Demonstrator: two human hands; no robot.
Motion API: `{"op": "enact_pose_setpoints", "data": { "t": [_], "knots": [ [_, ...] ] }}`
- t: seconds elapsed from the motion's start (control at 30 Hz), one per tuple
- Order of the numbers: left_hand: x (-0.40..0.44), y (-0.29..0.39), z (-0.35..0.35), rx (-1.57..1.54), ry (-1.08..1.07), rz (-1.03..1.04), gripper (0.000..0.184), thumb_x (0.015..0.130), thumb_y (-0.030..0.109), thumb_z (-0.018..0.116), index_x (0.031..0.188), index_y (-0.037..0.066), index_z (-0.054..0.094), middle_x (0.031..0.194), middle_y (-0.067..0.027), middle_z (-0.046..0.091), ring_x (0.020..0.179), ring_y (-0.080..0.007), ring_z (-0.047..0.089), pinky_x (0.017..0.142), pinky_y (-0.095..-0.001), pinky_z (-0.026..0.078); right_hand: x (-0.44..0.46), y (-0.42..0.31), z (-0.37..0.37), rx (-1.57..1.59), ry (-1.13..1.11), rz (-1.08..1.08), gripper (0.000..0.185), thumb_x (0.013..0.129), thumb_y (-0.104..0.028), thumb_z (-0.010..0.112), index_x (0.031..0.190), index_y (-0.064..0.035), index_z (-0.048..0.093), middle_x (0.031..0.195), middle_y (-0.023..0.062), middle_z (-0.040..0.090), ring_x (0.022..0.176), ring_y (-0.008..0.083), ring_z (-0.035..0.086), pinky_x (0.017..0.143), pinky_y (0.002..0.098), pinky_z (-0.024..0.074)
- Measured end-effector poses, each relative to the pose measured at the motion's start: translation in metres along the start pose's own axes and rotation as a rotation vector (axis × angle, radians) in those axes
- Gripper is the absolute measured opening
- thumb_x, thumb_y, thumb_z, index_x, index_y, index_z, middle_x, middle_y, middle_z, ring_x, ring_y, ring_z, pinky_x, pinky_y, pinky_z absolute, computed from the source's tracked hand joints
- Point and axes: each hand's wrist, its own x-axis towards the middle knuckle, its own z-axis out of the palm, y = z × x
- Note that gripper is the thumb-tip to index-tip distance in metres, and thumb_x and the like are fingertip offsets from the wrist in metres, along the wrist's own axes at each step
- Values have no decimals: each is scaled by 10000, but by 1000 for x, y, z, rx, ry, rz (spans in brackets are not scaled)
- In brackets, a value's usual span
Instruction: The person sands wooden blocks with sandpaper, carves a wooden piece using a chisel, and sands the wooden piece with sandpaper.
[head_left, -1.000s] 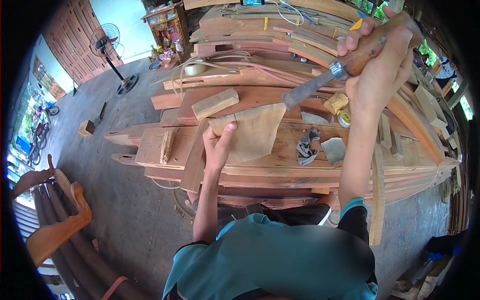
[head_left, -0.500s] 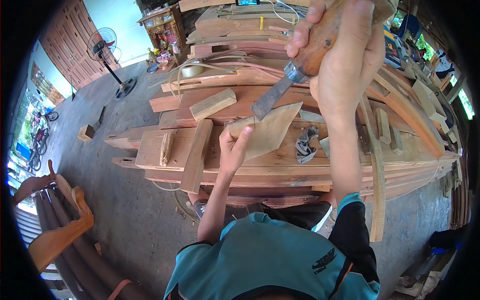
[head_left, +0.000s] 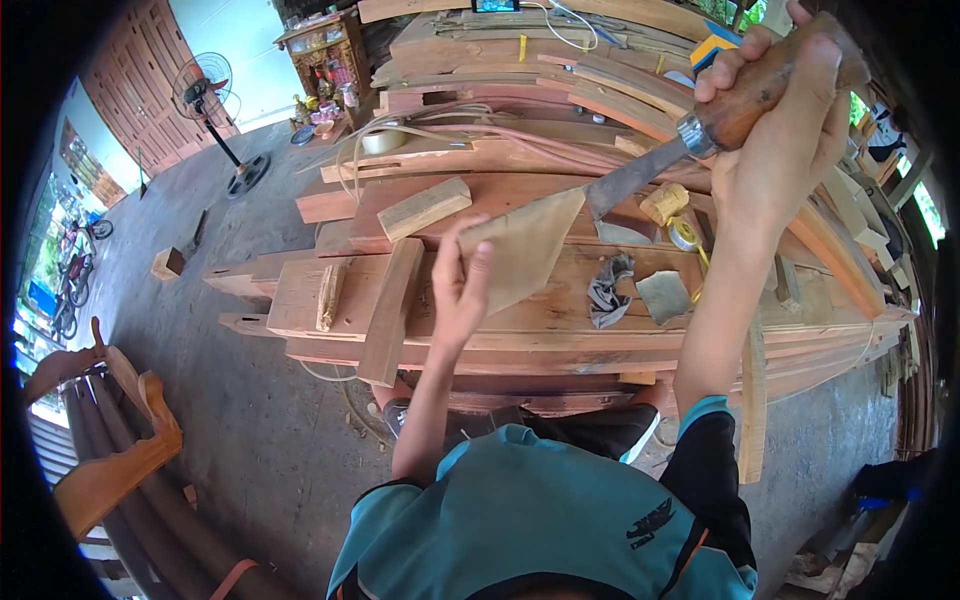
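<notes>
My right hand [head_left: 775,170] is wrapped round the wooden handle of a chisel [head_left: 645,175], whose flat metal blade points down to the left. The blade's end lies at the upper right corner of a thin, slanted wooden board [head_left: 527,245]; whether it touches the wood I cannot tell. My left hand [head_left: 462,290] grips the board's left end, thumb on the near side. Below the board's right side sit a crumpled grey cloth [head_left: 610,290] and a greyish square sheet [head_left: 664,297]. A yellow tape measure [head_left: 684,234] lies beyond them, beside my right forearm.
Stacked timber planks [head_left: 560,345] form the work surface before me. A short wood block [head_left: 425,208] and a flat strip [head_left: 393,312] lie left of the board. A roll of tape [head_left: 383,141] stands further back. A standing fan [head_left: 220,130] is at the far left.
My right hand has moved the chisel right and slightly down, its blade passing from the board's left part to its right corner. My left hand still holds the board, fingers slightly shifted.
</notes>
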Motion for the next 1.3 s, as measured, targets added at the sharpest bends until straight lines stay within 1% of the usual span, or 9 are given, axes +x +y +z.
{"op": "enact_pose_setpoints", "data": {
  "t": [0.1,0.23,0.3,0.43,0.6,0.83,1.1,1.2,1.3],
  "knots": [
    [9,0,-4,-13,19,-70,281,843,49,541,1119,29,488,1026,-70,545,917,-117,497,814,-250,402,7,13,-24,-4,-61,101,482,909,-421,419,1124,10,421,672,102,496,543,189,512,468,312,453],
    [21,0,8,38,83,21,313,760,52,674,1042,6,546,964,-53,589,842,-81,529,758,-239,441,2,25,-32,-16,-115,107,431,913,-401,420,1091,-8,432,627,90,494,496,173,502,458,296,454],
    [23,5,7,0,-33,-139,235,755,63,688,959,-6,593,875,-35,620,760,-67,545,706,-223,452,1,25,-39,-31,-186,163,403,917,-395,412,1060,-19,436,611,85,489,483,162,494,439,287,442],
    [22,5,11,-14,-54,-127,109,750,76,701,801,-9,656,710,-4,643,623,-52,552,605,-204,460,-2,22,-40,120,-149,173,279,886,-259,513,1041,-38,441,579,74,474,471,149,485,414,278,416],
    [19,0,5,-57,-11,-123,105,747,79,705,774,-9,656,701,-6,645,621,-41,551,580,-200,454,6,11,-37,17,-126,92,317,796,-81,618,1063,-56,449,579,69,486,454,142,475,411,268,404],
    [19,-1,2,-82,-2,-163,119,738,86,714,775,-11,654,721,-1,642,634,-39,548,579,-192,443,53,-31,-52,-45,-168,-77,297,749,-71,614,1006,-38,470,612,70,528,484,133,515,447,267,425],
    [14,6,0,37,-18,-87,125,724,69,718,780,-23,655,685,-8,622,625,-41,530,557,-187,417,-60,83,-33,-257,-247,484,263,696,-76,610,931,-20,503,649,71,576,525,122,565,494,271,452],
    [14,-5,-4,7,-76,-104,117,724,64,716,782,-22,660,673,-11,613,613,-44,529,548,-189,409,-31,58,-42,-320,-173,403,273,753,-23,597,993,6,471,592,50,529,402,116,496,390,238,400],
    [17,-4,-1,-60,-55,-129,100,723,61,714,775,-9,666,670,-13,606,607,-50,524,546,-199,408,14,9,-43,-251,-133,80,145,757,-43,599,876,-12,523,586,41,548,446,114,528,399,235,409]
  ]
}}
